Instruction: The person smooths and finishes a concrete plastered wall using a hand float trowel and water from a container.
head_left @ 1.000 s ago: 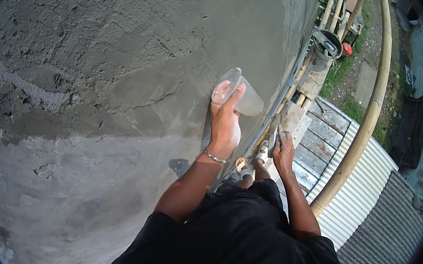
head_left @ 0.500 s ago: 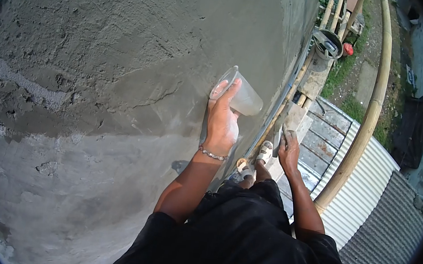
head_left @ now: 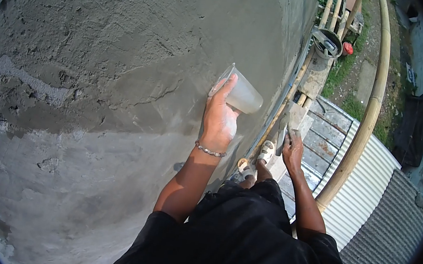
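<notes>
My left hand (head_left: 219,118) grips a clear plastic cup (head_left: 240,95) and presses its mouth against the wet grey plastered wall (head_left: 124,70). A bead bracelet circles that wrist. Lower and to the right, my right hand (head_left: 292,149) holds a trowel (head_left: 282,128) by its handle, blade pointing up, just off the wall's edge. My sandalled feet (head_left: 255,160) stand on planks far below.
A bamboo scaffold pole (head_left: 367,113) curves down the right side. Corrugated metal roofing (head_left: 370,202) lies beneath. A black bucket (head_left: 327,43) with tools sits on planks at the top, beside grass and ground far below. The wall's upper left plaster is rough and pitted.
My left hand has slid the cup slightly up the wall. My right hand with the trowel has shifted a little right and down.
</notes>
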A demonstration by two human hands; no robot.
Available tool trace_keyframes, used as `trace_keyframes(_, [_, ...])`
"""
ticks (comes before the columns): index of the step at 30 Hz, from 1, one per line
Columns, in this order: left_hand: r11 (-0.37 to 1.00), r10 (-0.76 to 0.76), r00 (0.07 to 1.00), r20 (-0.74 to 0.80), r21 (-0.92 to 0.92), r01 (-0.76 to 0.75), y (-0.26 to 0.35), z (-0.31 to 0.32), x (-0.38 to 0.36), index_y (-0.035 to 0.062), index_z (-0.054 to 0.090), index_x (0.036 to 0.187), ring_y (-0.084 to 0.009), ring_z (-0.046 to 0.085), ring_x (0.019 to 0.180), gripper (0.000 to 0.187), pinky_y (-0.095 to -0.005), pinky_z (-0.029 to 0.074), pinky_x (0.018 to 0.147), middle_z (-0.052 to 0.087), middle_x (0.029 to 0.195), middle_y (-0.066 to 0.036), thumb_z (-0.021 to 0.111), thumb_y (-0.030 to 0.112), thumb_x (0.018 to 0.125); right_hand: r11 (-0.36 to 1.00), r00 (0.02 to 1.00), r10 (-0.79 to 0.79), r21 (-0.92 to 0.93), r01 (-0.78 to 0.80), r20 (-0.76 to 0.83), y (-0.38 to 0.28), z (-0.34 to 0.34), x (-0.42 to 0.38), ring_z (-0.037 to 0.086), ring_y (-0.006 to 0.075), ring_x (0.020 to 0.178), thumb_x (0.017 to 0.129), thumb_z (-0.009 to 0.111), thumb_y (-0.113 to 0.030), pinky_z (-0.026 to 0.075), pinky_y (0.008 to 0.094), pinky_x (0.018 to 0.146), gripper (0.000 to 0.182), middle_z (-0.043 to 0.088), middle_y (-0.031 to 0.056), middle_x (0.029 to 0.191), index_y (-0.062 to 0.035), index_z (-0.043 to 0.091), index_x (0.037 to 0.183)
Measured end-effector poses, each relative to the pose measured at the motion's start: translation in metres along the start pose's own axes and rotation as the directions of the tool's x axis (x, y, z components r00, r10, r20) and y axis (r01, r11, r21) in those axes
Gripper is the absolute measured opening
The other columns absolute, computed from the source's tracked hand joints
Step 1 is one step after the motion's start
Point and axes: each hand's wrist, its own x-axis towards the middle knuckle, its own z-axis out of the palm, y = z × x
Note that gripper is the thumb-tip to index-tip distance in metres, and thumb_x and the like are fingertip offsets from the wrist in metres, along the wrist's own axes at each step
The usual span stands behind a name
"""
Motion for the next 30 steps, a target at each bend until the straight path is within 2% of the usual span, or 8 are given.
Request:
trace_keyframes(11, [0.998,-0.055,0.997,0.045,0.031,0.054,0.004,-0.005,-0.006,0.0032,0.045,0.136,-0.0277,0.043,0.13,0.063,-0.052,0.036,0.108,0.048,0.134,-0.012,0.075,0.028,0.087,0.981,0.995,0.099,0.165,-0.1,0.017,-0.025,0.018,0.009,0.051,0.0411,0.124,0.098,0.049,-0.02,0.037,0.0429,0.107,0.043,0.056,0.0265,0.13,-0.0016,0.052,0.137])
trace_keyframes(13, [0.996,0.031,0.998,0.046,0.079,-0.034,0.0,-0.017,-0.009,0.0038,0.045,0.137,-0.0265,0.044,0.128,0.06,-0.0503,0.037,0.107,0.049,0.133,-0.012,0.073,0.025,0.088,0.978,0.996,0.09,0.19,-0.087,-0.008,-0.042,0.027,0.022,0.05,0.0414,0.126,0.098,0.05,-0.019,0.036,0.0427,0.109,0.044,0.055,0.0268,0.132,-0.0034,0.051,0.139])
trace_keyframes(19, [0.9,0.242,0.963,0.121,0.343,-0.269,0.015,-0.047,-0.077,0.0019,0.037,0.142,-0.0261,0.041,0.133,0.074,-0.0382,0.031,0.111,0.045,0.138,-0.014,0.076,0.009,0.079,0.951,0.994,-0.107,0.291,0.11,-0.024,-0.123,0.035,0.074,0.05,0.0456,0.122,0.092,0.05,-0.01,0.039,0.0461,0.106,0.046,0.057,0.0263,0.128,-0.0077,0.053,0.138])
trace_keyframes(20, [0.899,0.235,0.965,0.12,0.35,-0.262,0.018,-0.058,-0.088,0.0019,0.037,0.142,-0.0261,0.041,0.133,0.074,-0.0382,0.031,0.111,0.045,0.138,-0.014,0.076,0.009,0.079,0.932,0.979,-0.2,0.299,0.203,-0.044,-0.134,0.041,0.078,0.051,0.0463,0.12,0.089,0.051,-0.006,0.042,0.0472,0.104,0.048,0.057,0.026,0.127,-0.0076,0.053,0.137])
trace_keyframes(24, [0.856,0.298,0.94,0.165,0.39,-0.34,0.03,-0.08,-0.121,0.0018,0.038,0.141,-0.0304,0.043,0.132,0.083,-0.0404,0.028,0.113,0.046,0.137,-0.015,0.08,0.014,0.071,0.929,0.971,-0.237,0.299,0.218,0.029,-0.16,0.082,0.066,0.056,0.0446,0.115,0.08,0.052,-0.001,0.048,0.0478,0.096,0.057,0.056,0.0246,0.127,-0.0067,0.053,0.136])
trace_keyframes(26, [0.849,0.33,0.936,0.118,0.395,-0.35,0.036,-0.083,-0.133,0.0021,0.038,0.141,-0.0349,0.046,0.13,0.086,-0.0443,0.029,0.113,0.047,0.136,-0.016,0.082,0.017,0.069,0.884,0.924,-0.367,0.269,0.382,-0.108,-0.166,0.097,0.022,0.059,0.0408,0.112,0.073,0.054,0.002,0.052,0.0468,0.091,0.063,0.056,0.0219,0.13,-0.006,0.054,0.135])
trace_keyframes(28, [0.881,0.314,0.949,0.035,0.361,-0.306,0.038,-0.087,-0.144,0.0024,0.037,0.142,-0.0355,0.046,0.131,0.088,-0.046,0.029,0.113,0.046,0.137,-0.016,0.082,0.018,0.068,0.838,0.894,-0.447,0.364,0.406,0.033,-0.156,0.106,-0.037,0.061,0.0398,0.11,0.071,0.055,0.005,0.053,0.0463,0.091,0.064,0.057,0.0199,0.129,-0.0056,0.054,0.133])
trace_keyframes(30, [0.909,0.291,0.955,-0.053,0.327,-0.259,0.035,-0.086,-0.152,0.0027,0.036,0.143,-0.0361,0.045,0.131,0.09,-0.0477,0.03,0.113,0.046,0.137,-0.017,0.083,0.019,0.067,0.871,0.82,-0.442,0.392,0.295,0.365,-0.12,0.136,-0.083,0.061,0.04,0.108,0.07,0.052,0.007,0.054,0.0449,0.09,0.065,0.057,0.0193,0.128,-0.0062,0.055,0.133])
